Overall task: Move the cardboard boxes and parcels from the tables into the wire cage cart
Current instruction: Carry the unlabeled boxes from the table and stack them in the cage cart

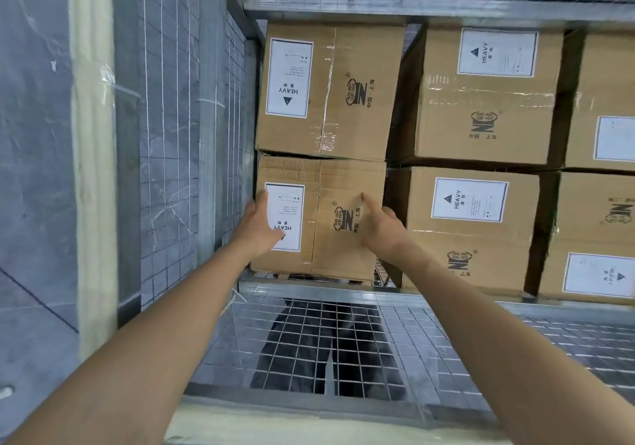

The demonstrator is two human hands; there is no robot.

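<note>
I look down into the wire cage cart (319, 296), where several brown cardboard boxes with white "HEAVY" labels sit packed together. The near-left box (324, 183) stands against the cart's left mesh wall. My left hand (258, 230) clasps its left edge, thumb over the label. On the same box's right edge is my right hand (384, 230), forefinger stretched across the top and the other fingers hidden in the gap beside the neighbouring box (477, 235). Another box (330, 90) lies directly behind the held one.
More boxes fill the right side of the cart (488, 118) (598, 224). The front mesh panel (343, 341) stands between me and the load, with dark trouser legs showing through it. A cream post (92, 169) and grey floor (34, 135) lie to the left.
</note>
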